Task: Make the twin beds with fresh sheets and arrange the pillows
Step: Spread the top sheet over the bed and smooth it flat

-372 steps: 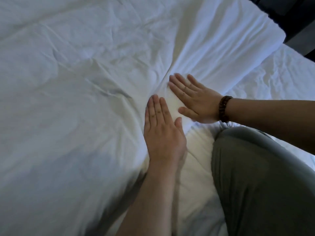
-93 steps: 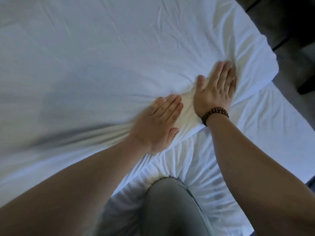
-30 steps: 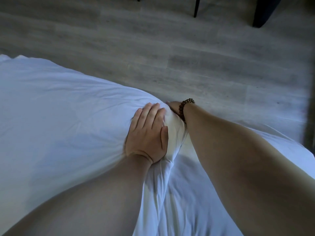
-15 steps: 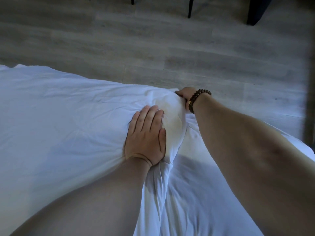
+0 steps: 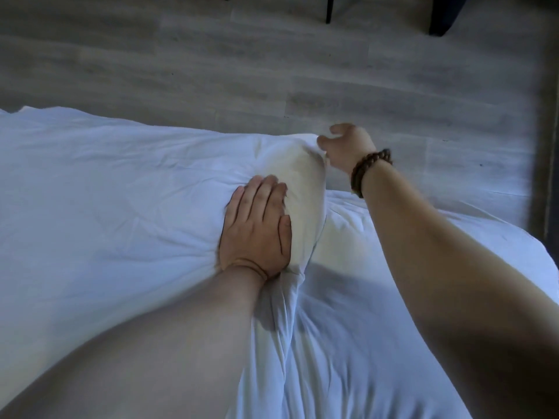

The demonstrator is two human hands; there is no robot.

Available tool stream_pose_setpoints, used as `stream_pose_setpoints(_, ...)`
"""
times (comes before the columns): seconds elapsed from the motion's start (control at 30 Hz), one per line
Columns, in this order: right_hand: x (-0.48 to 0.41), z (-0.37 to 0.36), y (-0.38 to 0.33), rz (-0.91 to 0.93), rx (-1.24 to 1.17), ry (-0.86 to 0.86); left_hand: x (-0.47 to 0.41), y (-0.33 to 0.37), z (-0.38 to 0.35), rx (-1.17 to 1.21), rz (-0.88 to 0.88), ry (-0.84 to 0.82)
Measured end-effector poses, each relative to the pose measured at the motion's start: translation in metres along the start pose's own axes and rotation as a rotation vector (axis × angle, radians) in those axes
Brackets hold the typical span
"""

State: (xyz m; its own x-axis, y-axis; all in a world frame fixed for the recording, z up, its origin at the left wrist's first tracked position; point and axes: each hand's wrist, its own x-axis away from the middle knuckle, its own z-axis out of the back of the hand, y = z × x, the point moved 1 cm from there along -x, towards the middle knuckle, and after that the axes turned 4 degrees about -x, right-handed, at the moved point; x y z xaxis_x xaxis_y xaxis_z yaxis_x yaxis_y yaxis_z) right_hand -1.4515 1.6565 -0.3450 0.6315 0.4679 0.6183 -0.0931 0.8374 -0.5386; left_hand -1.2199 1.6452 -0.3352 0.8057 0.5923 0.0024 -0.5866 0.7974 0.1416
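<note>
Fingers first. My left hand's fingers (image 5: pixel 266 195) lie straight and together, pressed flat with the palm of the left hand (image 5: pixel 257 231) on the white cover (image 5: pixel 106 207), just inside its stuffed corner (image 5: pixel 302 182). My right hand's fingers (image 5: pixel 325 143) are curled at the tip of that corner. They are motion-blurred, so I cannot tell whether the right hand (image 5: pixel 348 146) pinches the cloth or only touches it. A bead bracelet (image 5: pixel 369 170) circles that wrist.

The cover acts as a casing. A cream-toned filling shows through the cloth at the corner, which bulges. Away from the corner the cover spreads wide, white and lightly creased. It lies on a white bottom sheet (image 5: pixel 378 313). Beyond the corner I see wood-grain floor (image 5: pixel 272 71) and a dark furniture leg (image 5: pixel 329 9).
</note>
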Motion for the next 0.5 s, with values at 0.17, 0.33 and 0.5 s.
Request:
stream_pose_setpoints(0.17, 0.119, -0.006, 0.027, 0.293, 0.204, 0.017, 0.0, 0.0, 0.001, 0.007, 0.006, 0.014)
stream_pose_setpoints(0.33, 0.156, -0.019, 0.061, 0.589, 0.415, 0.159, 0.0, 0.0, 0.001, -0.006, -0.012, 0.055)
stream_pose_setpoints(0.5, 0.15, -0.032, 0.069, 0.568, 0.593, 0.113, 0.001, -0.001, -0.001, 0.0, -0.022, 0.076)
